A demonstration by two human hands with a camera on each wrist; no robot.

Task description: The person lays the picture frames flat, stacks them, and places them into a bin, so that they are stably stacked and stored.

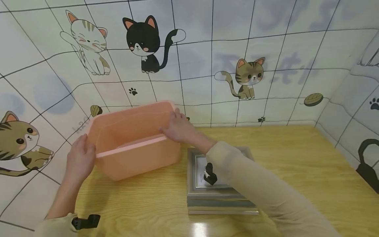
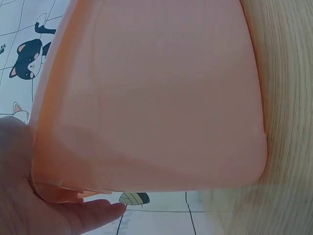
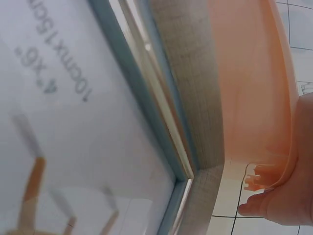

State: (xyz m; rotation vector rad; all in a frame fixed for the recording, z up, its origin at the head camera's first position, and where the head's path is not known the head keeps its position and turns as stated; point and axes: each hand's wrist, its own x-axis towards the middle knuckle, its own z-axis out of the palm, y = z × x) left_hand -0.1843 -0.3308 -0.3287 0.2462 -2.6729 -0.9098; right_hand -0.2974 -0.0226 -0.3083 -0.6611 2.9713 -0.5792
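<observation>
A pink plastic storage bin (image 1: 140, 159) stands at an angle at the left of the wooden table, its open top facing up. My left hand (image 1: 80, 159) grips the rim at its left end; in the left wrist view the fingers reach under that rim. At the opposite end my right hand (image 1: 179, 127) holds the rim, with the thumb over the near edge. Under my right forearm lies a stack of grey picture frames (image 1: 190, 184), just right of the bin. The top frame (image 3: 193, 83) fills much of the right wrist view, with "10cmx15cm" printed on its insert.
A wall covering with cartoon cats (image 1: 144, 42) rises behind and beside the wooden table (image 1: 284, 158). On the right side, a black strap-like object (image 1: 367, 168) shows at the table's edge. Dark straps (image 1: 86, 222) sit at my wrists.
</observation>
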